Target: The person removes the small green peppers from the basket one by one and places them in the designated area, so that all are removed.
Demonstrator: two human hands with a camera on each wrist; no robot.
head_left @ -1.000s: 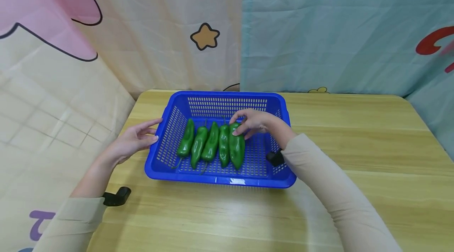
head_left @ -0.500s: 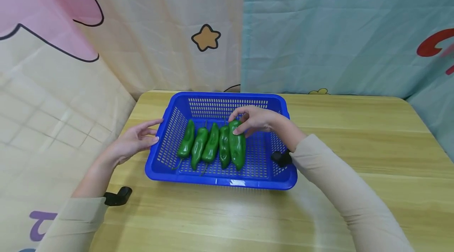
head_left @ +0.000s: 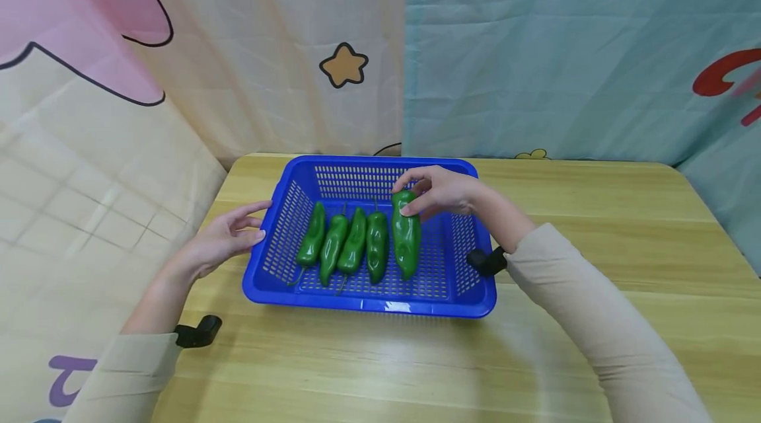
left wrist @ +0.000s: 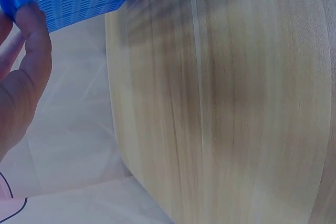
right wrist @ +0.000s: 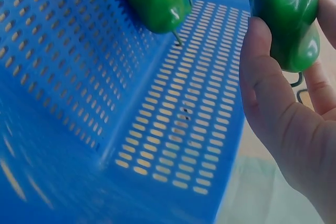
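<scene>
My right hand (head_left: pixel 442 190) pinches the upper end of a green pepper (head_left: pixel 407 244) between thumb and fingers, over the right half of a blue plastic basket (head_left: pixel 321 303). In the right wrist view this pepper (right wrist: pixel 283 19) hangs from the fingertips, apart from the basket floor. Several other green peppers lie side by side in the basket; the nearest is a dark, glossy pepper (head_left: pixel 377 248). My left hand (head_left: pixel 217 238) touches the basket's left rim with index finger and thumb, its fingers fairly straight. The left wrist view shows the thumb (left wrist: pixel 35 40) against the basket.
The basket stands on a light wooden table (head_left: pixel 380 370) near its back edge. Table surface extends to the right and in front. Printed curtains (head_left: pixel 511 59) hang behind and on the left. A black wrist mount (head_left: pixel 487 262) sits at each sleeve end.
My right hand has lifted the rightmost pepper and shifted it to the right and up, opening a gap beside the other peppers. The left hand and the basket stay in place.
</scene>
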